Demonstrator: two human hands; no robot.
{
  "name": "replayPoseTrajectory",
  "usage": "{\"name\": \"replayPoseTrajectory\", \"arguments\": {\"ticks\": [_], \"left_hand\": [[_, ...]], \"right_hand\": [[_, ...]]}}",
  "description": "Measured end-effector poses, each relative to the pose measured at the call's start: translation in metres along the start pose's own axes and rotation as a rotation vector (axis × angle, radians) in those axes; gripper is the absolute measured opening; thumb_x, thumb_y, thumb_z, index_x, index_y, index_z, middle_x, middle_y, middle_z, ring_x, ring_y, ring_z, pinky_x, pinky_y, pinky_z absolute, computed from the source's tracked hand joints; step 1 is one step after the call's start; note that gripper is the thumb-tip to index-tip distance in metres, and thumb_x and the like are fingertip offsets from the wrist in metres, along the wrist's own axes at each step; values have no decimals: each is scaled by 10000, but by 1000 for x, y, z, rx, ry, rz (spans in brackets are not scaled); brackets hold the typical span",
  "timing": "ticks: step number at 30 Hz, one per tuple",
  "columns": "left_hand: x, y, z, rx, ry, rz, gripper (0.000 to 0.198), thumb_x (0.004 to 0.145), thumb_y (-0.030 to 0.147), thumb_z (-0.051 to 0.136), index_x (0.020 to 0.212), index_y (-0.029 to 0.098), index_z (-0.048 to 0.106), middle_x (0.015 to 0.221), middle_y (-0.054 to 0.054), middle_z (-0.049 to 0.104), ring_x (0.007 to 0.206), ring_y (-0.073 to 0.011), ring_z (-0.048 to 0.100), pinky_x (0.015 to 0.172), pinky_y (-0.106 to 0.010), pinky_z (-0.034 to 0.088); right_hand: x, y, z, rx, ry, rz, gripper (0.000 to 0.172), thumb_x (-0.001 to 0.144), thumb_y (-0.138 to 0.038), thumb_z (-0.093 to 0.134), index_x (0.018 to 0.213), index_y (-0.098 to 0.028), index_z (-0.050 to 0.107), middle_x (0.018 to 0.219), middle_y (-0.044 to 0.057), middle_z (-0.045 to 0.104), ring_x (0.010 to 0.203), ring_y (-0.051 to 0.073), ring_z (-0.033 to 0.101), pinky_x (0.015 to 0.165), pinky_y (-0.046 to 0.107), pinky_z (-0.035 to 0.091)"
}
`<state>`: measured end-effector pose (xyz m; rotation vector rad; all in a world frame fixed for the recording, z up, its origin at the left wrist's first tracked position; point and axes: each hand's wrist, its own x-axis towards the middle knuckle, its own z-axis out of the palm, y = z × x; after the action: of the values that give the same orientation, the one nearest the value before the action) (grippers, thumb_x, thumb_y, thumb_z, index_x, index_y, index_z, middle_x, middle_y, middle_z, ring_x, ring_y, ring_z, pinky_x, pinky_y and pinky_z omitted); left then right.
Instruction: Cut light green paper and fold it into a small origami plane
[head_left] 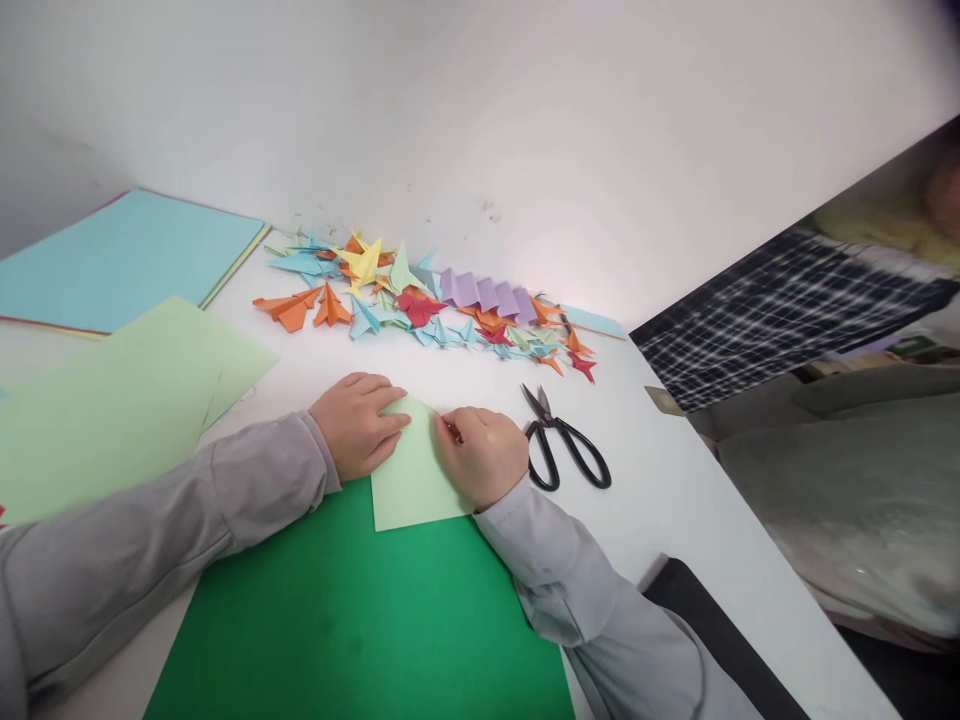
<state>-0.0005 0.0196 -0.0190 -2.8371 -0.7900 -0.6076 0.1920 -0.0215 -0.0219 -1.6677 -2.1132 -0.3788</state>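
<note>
A small light green sheet of paper (pixel 416 480) lies over the far end of a dark green sheet (pixel 360 620). At its left side, my left hand (pixel 361 425) rests with the fingers stretched out and their tips on the paper. My right hand (pixel 484 450) is closed, its thumb and forefinger pinching the paper's upper right edge. The paper's right part is hidden under that hand. Just right of my right hand lies a pair of scissors (pixel 551 425) with black handles, its blades slightly apart and pointing away from me.
Along the wall is a row of folded paper pieces (pixel 364 262), with a pleated purple strip (pixel 487 297) among them. Large light green sheets (pixel 97 400) and a blue-topped paper stack (pixel 135 260) lie left. A black object (pixel 712 630) sits near the table's right edge.
</note>
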Motion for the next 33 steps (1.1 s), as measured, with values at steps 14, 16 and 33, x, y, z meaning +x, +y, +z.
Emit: {"name": "replayPoseTrajectory", "arguments": {"ticks": [14,16,33], "left_hand": [[0,-6,4,-5,-47,47,281,884,218,420,1028,192,659,1172,-81,618,1037,-256,518,849,-421,455],[0,-5,3,-11,-45,47,279,886,223,416,1019,188,658,1169,-79,618,1036,-258,517,852,-424,457],[2,2,2,2,-72,-34,333,877,203,389,1124,80,576,1211,-116,598,1064,-269,501,887,-418,442]], "right_hand": [[-7,-6,-3,199,78,-172,169,835,-217,506,802,-161,662,795,62,689,722,183,595,663,294,434],[-9,-7,-5,196,92,-250,171,838,-207,511,867,-140,666,949,89,695,810,204,605,708,319,459],[-19,-11,-4,187,-116,-345,419,920,-281,387,1219,-32,543,1286,184,542,1154,288,506,906,444,477]]}}
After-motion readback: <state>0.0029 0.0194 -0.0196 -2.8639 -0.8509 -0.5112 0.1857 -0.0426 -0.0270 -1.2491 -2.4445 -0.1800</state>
